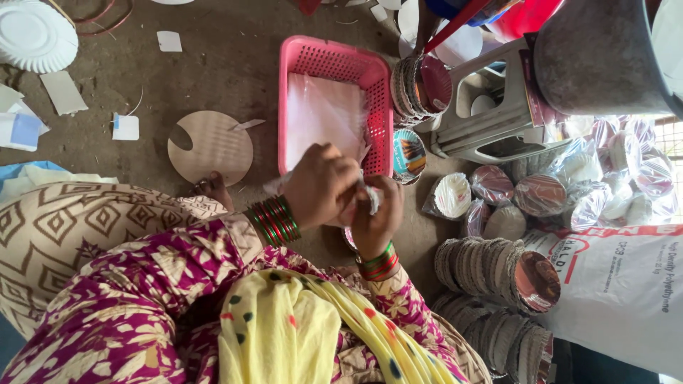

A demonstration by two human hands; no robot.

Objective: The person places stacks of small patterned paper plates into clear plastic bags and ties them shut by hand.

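My left hand (pixel 321 186) and my right hand (pixel 377 213) meet just in front of a pink plastic basket (pixel 334 60). Both pinch a thin clear plastic bag (pixel 371 199) between the fingers; part of the bag is hidden by my hands. Inside the basket lie more clear plastic bags (pixel 321 117). Red and green bangles sit on both wrists. A small stack of foil-lined paper bowls (pixel 409 155) leans on the basket's right side, close to my right hand.
Stacks of paper bowls (pixel 498 270) lie at the right, with bagged bowl packs (pixel 541 195) behind them and a white sack (pixel 626 284). A round cardboard disc (pixel 210 147) and paper scraps lie on the floor at left. A grey machine (pixel 541 85) stands upper right.
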